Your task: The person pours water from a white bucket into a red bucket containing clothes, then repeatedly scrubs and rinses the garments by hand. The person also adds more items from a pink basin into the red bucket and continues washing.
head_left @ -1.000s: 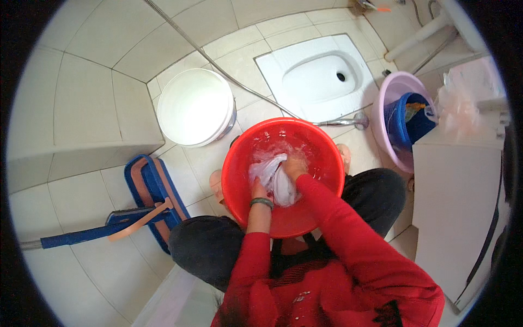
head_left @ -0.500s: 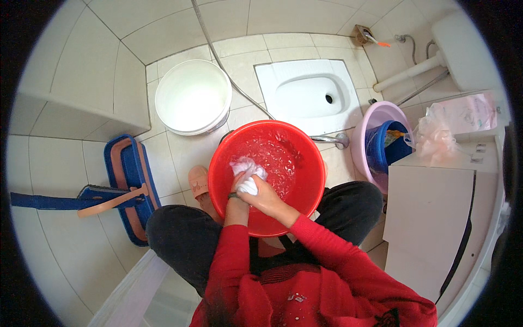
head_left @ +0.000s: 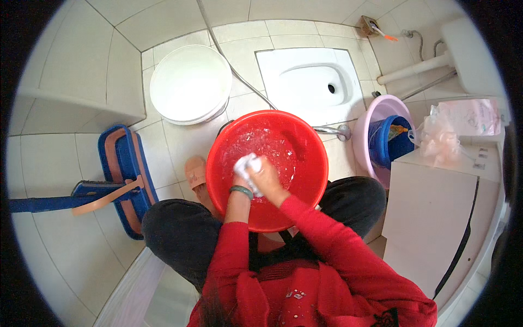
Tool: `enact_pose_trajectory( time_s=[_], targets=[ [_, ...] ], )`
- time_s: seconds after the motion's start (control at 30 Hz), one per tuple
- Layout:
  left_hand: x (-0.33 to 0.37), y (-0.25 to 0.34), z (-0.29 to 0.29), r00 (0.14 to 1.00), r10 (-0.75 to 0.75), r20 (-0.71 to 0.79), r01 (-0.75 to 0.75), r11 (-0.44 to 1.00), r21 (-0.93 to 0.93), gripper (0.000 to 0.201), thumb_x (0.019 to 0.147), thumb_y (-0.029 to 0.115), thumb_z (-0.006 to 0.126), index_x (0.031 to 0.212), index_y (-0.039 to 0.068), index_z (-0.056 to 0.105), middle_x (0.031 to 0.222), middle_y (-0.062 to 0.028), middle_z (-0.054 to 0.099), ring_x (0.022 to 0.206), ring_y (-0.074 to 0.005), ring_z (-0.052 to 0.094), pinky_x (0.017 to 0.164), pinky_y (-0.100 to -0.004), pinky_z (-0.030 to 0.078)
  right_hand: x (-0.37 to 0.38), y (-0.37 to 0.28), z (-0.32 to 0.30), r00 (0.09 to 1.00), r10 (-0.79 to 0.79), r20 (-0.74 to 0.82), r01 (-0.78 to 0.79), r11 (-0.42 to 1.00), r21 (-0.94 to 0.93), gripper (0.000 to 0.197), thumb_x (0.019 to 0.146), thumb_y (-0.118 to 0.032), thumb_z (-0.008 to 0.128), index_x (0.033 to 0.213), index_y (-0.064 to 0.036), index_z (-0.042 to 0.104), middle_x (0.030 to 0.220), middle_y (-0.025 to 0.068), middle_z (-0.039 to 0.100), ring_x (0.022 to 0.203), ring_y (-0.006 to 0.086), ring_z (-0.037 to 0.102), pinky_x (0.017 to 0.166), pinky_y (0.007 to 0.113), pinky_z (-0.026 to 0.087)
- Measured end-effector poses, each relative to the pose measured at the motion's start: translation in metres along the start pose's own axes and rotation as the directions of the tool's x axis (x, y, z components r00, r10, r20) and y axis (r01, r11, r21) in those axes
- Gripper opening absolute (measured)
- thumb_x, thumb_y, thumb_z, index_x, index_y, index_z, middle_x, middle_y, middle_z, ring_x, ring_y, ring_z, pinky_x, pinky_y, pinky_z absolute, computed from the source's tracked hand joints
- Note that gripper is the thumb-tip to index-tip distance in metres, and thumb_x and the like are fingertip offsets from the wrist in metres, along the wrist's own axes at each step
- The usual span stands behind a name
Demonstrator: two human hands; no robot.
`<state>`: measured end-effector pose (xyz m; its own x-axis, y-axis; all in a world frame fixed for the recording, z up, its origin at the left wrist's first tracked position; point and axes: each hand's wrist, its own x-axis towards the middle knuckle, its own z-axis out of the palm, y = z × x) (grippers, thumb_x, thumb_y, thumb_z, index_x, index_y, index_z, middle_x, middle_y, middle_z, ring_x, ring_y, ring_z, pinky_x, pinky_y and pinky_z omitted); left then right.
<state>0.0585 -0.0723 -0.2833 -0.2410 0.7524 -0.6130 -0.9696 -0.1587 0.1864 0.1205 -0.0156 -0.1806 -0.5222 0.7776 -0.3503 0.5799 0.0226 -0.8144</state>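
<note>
Between my knees stands a red basin (head_left: pixel 299 193) with rippling water in it. Over the water, a bunched white cloth (head_left: pixel 248 162) is gripped by both of my hands, which are pressed close together. My left hand (head_left: pixel 240 181), with a green bangle at its wrist, closes round the cloth from the left. My right hand (head_left: pixel 266 179) is wrapped round it from the right, and its back covers part of the cloth. The fingertips of both hands are mostly hidden.
A white bucket (head_left: pixel 190 84) stands beyond the basin to the left, near a squat toilet (head_left: pixel 310 76). At left are a blue dustpan (head_left: pixel 121 180) and a brush (head_left: pixel 98 189). At right, a pink tub (head_left: pixel 360 136) holds a blue bucket (head_left: pixel 379 144) beside a white cabinet (head_left: pixel 425 207).
My hands have twisted the cloth and drawn tighter together, my right hand now higher on it. The view has shifted slightly, so the basin appears a little higher.
</note>
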Motion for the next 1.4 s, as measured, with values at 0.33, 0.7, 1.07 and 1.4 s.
enact_pose_trajectory(
  time_s=[0.33, 0.7, 1.07, 1.4],
  targets=[
    [-0.017, 0.012, 0.038, 0.806, 0.11, -0.582, 0.104, 0.941, 0.322, 0.061, 0.077, 0.055, 0.051, 0.129, 0.022, 0.043, 0.127, 0.0007, 0.049, 0.116, -0.0197, 0.042, 0.092, -0.0471, 0.03, 0.052, 0.104, 0.001, 0.957, 0.29, -0.016, -0.286, 0.93, -0.232, 0.033, 0.084, -0.026, 0.051, 0.109, -0.0047, 0.051, 0.106, 0.0239, 0.058, 0.094, 0.0409, 0.058, 0.082, 0.048, 0.045],
    [-0.009, 0.004, 0.019, 0.769, -0.284, -0.573, 0.381, 0.923, 0.055, 0.076, 0.078, 0.072, 0.037, 0.131, 0.018, 0.041, 0.135, -0.0073, 0.042, 0.12, -0.0286, 0.041, 0.094, -0.0598, 0.027, 0.055, 0.02, -0.026, 0.935, 0.093, 0.343, -0.064, 0.993, -0.096, 0.029, 0.079, -0.009, 0.056, 0.107, -0.0057, 0.059, 0.099, 0.0144, 0.064, 0.091, 0.026, 0.062, 0.076, 0.036, 0.05],
    [-0.004, 0.015, 0.019, 0.924, 0.037, 0.381, 0.092, 0.945, -0.315, 0.053, 0.085, 0.053, 0.043, 0.108, 0.008, 0.057, 0.1, -0.0105, 0.063, 0.088, -0.0261, 0.061, 0.083, -0.0408, 0.049, -0.025, -0.06, -0.039, 0.941, -0.104, 0.323, 0.096, 0.995, 0.04, 0.032, 0.079, -0.029, 0.065, 0.099, -0.0051, 0.058, 0.085, 0.0184, 0.063, 0.08, 0.0293, 0.063, 0.07, 0.036, 0.05],
    [-0.023, 0.003, 0.059, 0.958, 0.056, -0.28, -0.034, 0.996, 0.083, 0.035, 0.088, 0.029, 0.047, 0.112, 0.005, 0.056, 0.106, -0.01, 0.062, 0.093, -0.0248, 0.062, 0.086, -0.0375, 0.048, 0.068, 0.049, -0.031, 0.984, 0.174, 0.041, -0.145, 0.914, -0.378, 0.047, 0.083, -0.042, 0.053, 0.105, -0.0011, 0.057, 0.092, 0.0275, 0.061, 0.089, 0.042, 0.059, 0.079, 0.047, 0.046]
  ],
)
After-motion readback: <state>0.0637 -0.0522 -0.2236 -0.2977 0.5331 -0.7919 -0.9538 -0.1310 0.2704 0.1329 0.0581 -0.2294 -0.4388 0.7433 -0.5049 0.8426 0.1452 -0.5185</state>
